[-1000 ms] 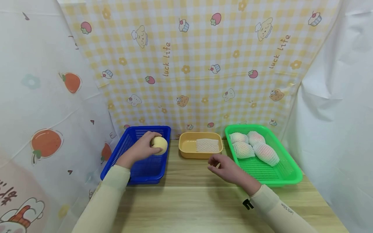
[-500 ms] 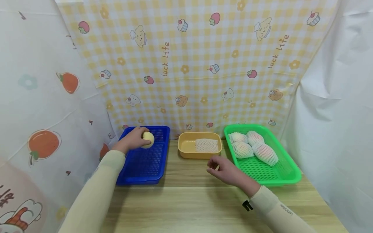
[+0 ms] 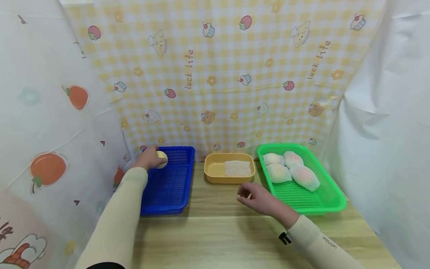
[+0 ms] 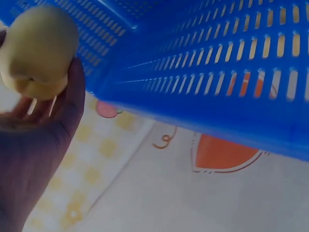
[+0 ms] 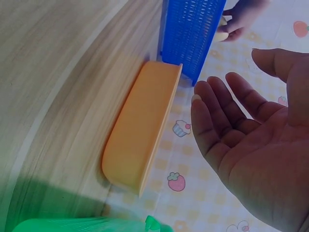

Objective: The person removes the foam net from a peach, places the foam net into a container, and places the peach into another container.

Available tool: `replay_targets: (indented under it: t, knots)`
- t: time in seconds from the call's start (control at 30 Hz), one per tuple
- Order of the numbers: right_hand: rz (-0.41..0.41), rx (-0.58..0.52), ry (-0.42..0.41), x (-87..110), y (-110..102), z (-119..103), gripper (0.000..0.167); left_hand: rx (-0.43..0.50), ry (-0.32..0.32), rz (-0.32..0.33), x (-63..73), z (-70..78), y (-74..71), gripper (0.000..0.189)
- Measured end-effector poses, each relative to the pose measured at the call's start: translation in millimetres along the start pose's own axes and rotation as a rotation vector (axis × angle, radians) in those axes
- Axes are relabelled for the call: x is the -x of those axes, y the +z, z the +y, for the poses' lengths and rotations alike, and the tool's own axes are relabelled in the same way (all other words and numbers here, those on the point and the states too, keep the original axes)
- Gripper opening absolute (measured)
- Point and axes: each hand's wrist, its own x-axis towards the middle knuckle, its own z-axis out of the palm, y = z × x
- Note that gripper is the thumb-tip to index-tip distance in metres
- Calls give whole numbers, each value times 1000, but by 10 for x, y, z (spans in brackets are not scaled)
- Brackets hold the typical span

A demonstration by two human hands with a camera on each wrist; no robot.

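Note:
At the back left corner of the blue basket [image 3: 168, 183], my left hand [image 3: 147, 158] grips a pale yellow round fruit [image 3: 162, 160]. The left wrist view shows the fruit [image 4: 41, 43] with its dimpled end toward the camera, held up beside the basket wall [image 4: 193, 82]. My right hand [image 3: 260, 200] holds nothing. It hovers over the table, between the orange-yellow box [image 3: 215, 179] and the green basket [image 3: 302, 201]. Its fingers are loosely bent and the palm shows in the right wrist view [image 5: 256, 125].
A piece of white foam netting [image 3: 237, 168] lies in the orange-yellow box. Several fruits in foam nets [image 3: 305, 177] sit at the back of the green basket. A checked cloth [image 3: 215, 93] hangs behind, with white cloths at both sides. Below is a wooden table [image 3: 201, 239].
My left hand has carried the fruit leftward over the blue basket, from its right side to the back left corner. The basket's left side has shifted. My right hand has barely moved.

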Motion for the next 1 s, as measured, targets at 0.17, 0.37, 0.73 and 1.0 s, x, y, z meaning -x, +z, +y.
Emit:
replay_targets:
  t: [0.17, 0.37, 0.73, 1.0]
  knots:
    - [5, 21, -2, 3, 17, -1, 8, -1, -79, 61, -28, -74, -16, 75]
    - [1, 22, 19, 16, -3, -21, 7, -45, -114, 105, -67, 0, -38, 73]
    - [-22, 25, 34, 60, -13, 5, 13, -63, -177, 176, -168, -104, 128, 74]
    - [-30, 34, 38, 97, -14, 37, 11, -122, -180, 118, -233, -143, 236, 77]
